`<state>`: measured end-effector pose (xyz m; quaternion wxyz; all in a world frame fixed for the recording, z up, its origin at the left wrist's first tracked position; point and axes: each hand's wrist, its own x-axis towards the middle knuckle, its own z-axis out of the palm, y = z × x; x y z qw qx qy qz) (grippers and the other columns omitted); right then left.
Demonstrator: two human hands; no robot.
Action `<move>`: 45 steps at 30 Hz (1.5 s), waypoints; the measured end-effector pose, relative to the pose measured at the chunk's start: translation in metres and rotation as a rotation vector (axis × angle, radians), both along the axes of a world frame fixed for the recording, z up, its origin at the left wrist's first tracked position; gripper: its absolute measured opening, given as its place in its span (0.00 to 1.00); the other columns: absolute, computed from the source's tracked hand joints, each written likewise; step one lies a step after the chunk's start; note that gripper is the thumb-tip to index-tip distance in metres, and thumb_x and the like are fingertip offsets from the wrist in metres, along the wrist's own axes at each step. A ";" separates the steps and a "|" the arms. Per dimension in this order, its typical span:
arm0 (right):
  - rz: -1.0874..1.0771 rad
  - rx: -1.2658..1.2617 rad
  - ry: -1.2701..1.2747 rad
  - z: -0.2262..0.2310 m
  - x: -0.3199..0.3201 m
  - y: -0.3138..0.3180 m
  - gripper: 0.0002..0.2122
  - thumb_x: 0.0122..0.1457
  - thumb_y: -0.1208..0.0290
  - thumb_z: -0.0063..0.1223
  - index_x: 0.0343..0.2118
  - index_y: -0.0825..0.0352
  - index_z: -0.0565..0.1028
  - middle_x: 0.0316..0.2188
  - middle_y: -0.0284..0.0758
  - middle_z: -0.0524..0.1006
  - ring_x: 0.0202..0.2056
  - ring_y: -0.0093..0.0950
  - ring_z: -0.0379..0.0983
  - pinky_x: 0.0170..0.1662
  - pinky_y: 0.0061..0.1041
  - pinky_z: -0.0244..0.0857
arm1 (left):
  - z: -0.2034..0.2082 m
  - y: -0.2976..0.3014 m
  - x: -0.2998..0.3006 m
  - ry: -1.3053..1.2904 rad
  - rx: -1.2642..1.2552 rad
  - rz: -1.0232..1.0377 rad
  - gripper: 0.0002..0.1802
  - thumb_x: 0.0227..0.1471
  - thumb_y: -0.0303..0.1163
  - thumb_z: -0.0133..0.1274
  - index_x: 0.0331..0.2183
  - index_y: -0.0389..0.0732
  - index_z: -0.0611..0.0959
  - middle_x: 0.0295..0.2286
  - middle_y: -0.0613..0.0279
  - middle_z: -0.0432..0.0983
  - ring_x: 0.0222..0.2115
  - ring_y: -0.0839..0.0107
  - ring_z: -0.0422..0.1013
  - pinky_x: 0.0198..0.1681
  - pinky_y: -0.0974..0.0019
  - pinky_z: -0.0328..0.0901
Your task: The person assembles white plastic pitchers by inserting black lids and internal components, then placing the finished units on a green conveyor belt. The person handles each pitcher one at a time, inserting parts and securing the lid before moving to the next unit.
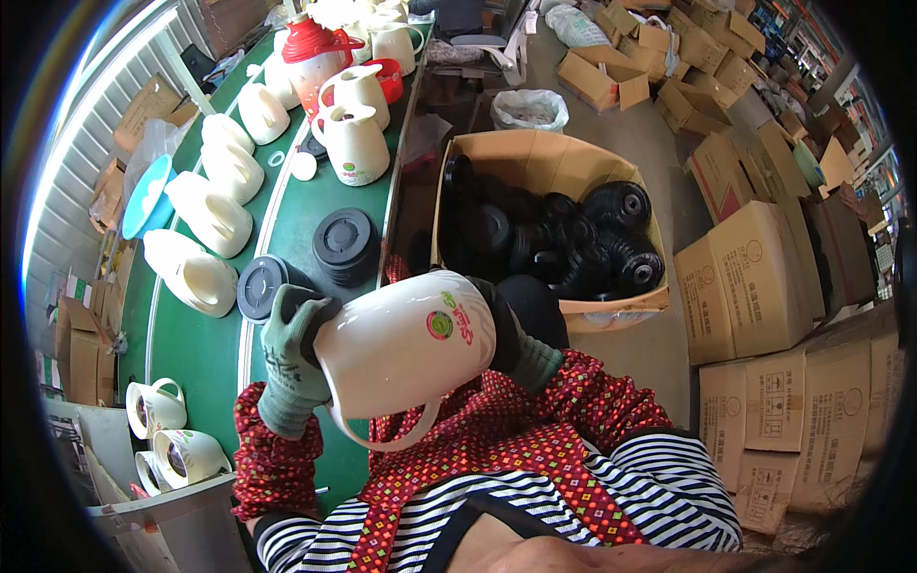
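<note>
A white thermos jug body (pixel 411 334) with a coloured print lies sideways in front of my chest, its loop handle (pixel 396 435) toward me. My left hand (pixel 294 358), in a grey-green glove with dark fingers, grips its left end. Around its right end is my right hand (pixel 521 344), gloved alike, with its fingers partly hidden behind the jug. Just beyond my left hand on the green work surface (pixel 287 205) are a round black plastic part (pixel 263 286) and a stack of similar black parts (pixel 346 244).
White spouted tops (pixel 215 215) line the left side. Farther off stand white jugs (pixel 353 143) and a red-topped flask (pixel 313 57). An open carton (pixel 564 148) holds black round parts (pixel 621 224). Cartons (pixel 745 286) pile up at right; a grey bin (pixel 177 516) holds jugs at lower left.
</note>
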<state>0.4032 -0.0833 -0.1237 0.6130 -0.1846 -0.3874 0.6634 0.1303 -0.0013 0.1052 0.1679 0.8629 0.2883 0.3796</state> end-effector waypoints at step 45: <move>-0.091 0.534 -1.352 0.210 -0.006 -0.039 0.39 0.46 0.77 0.63 0.67 0.53 0.71 0.68 0.54 0.59 0.66 0.56 0.59 0.69 0.49 0.55 | 0.028 -0.050 -0.018 0.425 -0.237 -0.222 0.51 0.31 0.38 0.77 0.60 0.50 0.77 0.68 0.28 0.45 0.70 0.26 0.42 0.70 0.35 0.47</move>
